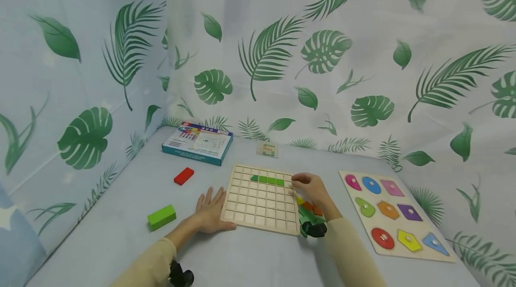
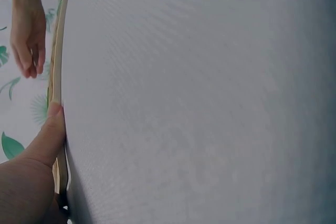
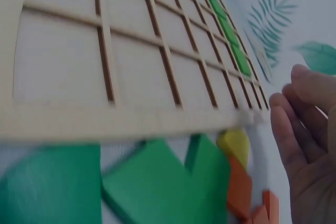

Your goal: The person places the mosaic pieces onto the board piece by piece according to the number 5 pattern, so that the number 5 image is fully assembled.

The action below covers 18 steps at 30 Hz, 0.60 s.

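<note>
Head: resting spread left hand against gridded board at centre; showing green pieces filling part of one row, leaving most cells bare. Left wrist: touching edge with thumb. Right wrist: curling right hand loosely, gripping nothing visible; leaving loose pieces unplaced beside board.

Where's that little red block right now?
In the head view, the red block lies left of the wooden grid board, in front of the flat box.

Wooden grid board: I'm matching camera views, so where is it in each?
Head: the wooden grid board is lower-middle.
Left wrist: wooden grid board appears edge-on, near the left side.
Right wrist: wooden grid board fills the upper left.
Shared landmark: the right hand, visible in all three.
</note>
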### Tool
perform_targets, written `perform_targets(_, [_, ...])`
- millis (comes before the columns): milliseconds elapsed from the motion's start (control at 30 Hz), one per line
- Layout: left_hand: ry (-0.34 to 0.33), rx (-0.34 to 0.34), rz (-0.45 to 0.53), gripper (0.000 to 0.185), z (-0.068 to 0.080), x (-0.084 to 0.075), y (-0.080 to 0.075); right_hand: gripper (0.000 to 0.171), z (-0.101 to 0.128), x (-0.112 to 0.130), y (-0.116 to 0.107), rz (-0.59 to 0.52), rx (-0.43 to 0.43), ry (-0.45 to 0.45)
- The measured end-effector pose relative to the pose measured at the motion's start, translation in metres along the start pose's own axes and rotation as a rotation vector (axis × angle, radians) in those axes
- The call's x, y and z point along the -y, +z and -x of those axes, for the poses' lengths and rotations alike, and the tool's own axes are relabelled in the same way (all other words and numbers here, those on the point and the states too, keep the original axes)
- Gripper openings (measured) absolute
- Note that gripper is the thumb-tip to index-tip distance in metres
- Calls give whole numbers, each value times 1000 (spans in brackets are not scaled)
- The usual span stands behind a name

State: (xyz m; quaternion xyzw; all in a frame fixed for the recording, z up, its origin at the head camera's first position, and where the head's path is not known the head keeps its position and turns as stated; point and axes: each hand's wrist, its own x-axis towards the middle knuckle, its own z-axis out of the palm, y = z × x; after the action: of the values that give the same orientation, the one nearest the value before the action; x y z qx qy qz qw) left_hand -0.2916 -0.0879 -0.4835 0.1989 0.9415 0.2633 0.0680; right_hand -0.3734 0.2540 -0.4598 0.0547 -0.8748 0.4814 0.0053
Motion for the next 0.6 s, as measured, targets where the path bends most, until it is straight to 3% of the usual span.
perform_targets(200, [-15, 2, 22, 109, -1, 4, 1, 31, 7, -16, -18, 2, -71, 34])
perform_targets(367, [-30, -10, -13, 108, -8, 12, 10, 29, 12, -20, -24, 48, -171, 119])
perform_targets(600, [-36, 19, 4, 106, -1, -1, -1, 28, 24, -28, -30, 125, -277, 204])
